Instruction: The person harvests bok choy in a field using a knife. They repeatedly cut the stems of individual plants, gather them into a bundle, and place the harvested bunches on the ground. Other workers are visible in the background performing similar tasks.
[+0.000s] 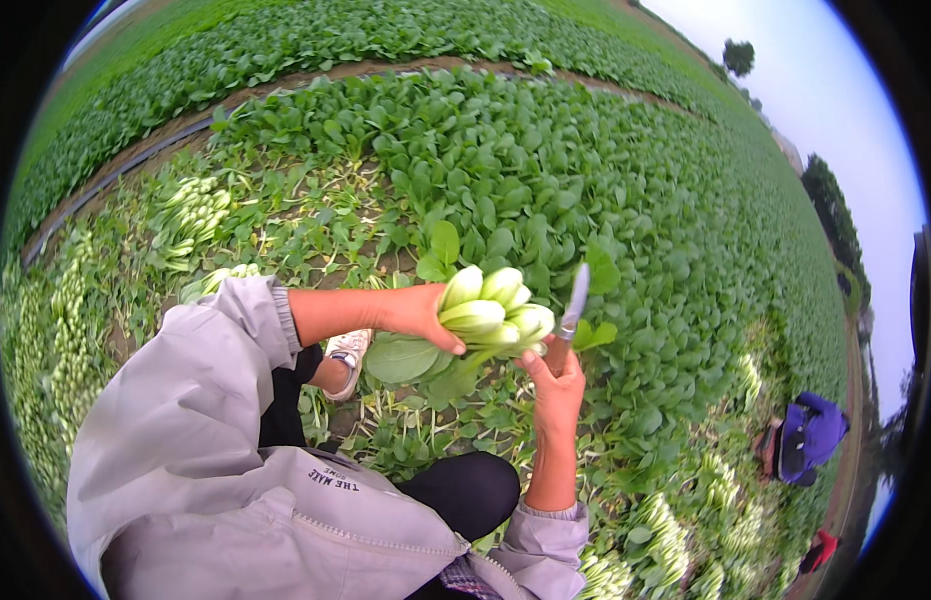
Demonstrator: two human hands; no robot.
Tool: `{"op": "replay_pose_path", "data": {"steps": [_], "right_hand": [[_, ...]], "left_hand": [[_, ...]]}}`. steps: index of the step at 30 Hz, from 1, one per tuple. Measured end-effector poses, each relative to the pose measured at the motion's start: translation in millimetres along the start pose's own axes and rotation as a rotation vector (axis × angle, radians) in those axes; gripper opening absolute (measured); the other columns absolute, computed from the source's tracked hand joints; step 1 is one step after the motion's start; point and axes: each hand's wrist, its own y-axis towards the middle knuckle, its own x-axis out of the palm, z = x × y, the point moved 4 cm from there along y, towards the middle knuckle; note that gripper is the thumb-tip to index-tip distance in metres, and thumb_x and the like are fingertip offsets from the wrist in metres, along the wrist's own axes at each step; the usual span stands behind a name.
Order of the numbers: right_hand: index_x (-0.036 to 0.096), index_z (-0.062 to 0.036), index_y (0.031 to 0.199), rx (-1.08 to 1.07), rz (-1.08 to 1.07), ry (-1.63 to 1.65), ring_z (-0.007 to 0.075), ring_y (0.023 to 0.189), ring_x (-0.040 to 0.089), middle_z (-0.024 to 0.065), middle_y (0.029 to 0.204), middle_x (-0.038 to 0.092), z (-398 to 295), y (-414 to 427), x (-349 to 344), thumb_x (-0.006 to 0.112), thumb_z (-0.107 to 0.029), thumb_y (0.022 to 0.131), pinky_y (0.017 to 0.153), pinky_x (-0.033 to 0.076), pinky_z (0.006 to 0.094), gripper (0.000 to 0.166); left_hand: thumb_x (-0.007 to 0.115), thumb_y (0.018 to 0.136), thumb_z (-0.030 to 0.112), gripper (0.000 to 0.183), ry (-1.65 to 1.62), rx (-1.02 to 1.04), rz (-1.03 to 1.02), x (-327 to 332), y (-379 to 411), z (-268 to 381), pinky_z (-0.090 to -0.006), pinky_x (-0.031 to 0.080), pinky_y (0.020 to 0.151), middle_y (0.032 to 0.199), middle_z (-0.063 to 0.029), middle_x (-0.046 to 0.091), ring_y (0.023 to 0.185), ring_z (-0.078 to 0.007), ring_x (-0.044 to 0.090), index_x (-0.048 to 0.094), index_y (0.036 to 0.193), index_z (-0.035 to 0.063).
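Observation:
My left hand (418, 316) grips a bunch of bok choy (484, 309), its pale stem bases turned away from me and to the right. Large green leaves hang from the bunch below my left hand. In my right hand (557, 381) is a knife (575, 300) with a brown handle, its blade pointing up and away. The thumb and fingertips of my right hand are close against the right side of the bunch; whether they press on a stem is hard to tell. Cut leaves and stalks lie on the soil beneath both hands.
Uncut bok choy plants (510, 172) stand densely ahead and to the right. Harvested bunches (195, 210) lie in heaps at left, with more bunches (660, 540) at lower right. A dark irrigation hose (147, 156) crosses the left side. A person in purple (807, 439) crouches at far right.

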Motion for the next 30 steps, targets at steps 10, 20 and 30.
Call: {"op": "replay_pose_path", "data": {"steps": [10, 20, 30], "right_hand": [[0.043, 0.0014, 0.126, -0.065, -0.042, -0.1, 0.0138, 0.075, 0.059, 0.01, 0.105, 0.057, -10.8, -16.4, 99.0, 0.059, -0.01, 0.087, 0.064, 0.051, 0.0245, 0.043], [0.046, 0.001, 0.121, 0.155, 0.025, -0.618, 0.0098, 0.058, 0.055, 0.0045, 0.079, 0.056, 59.8, -25.1, 46.3, 0.058, -0.003, 0.084, 0.048, 0.044, 0.0219, 0.039], [0.054, 0.0025, 0.11, 0.27, 0.445, -0.779, 0.0119, 0.057, 0.056, 0.0048, 0.076, 0.057, 47.3, -85.2, -86.2, 0.06, -0.008, 0.081, 0.051, 0.046, 0.0245, 0.031]], "left_hand": [[0.074, 0.067, 0.016, 0.069, 0.067, 0.321, 0.701, -88.7, -140.8, -1.7, -0.0334, 0.042, 0.095, 0.117, -0.0096, 0.056, 0.105, -0.0181, 0.055, 0.042, 0.127, 0.0034], [0.059, 0.07, 0.005, 0.058, 1.245, -0.703, 1.111, -208.8, -439.0, -204.8, -0.0406, 0.038, 0.082, 0.089, -0.0111, 0.06, 0.088, -0.029, 0.057, 0.044, 0.126, 0.0106], [0.057, 0.067, -0.008, 0.081, 1.422, -0.666, 0.918, -327.2, -446.5, -333.6, -0.0515, 0.028, 0.101, 0.11, -0.0107, 0.057, 0.106, -0.0296, 0.051, 0.03, 0.14, 0.015]]}}
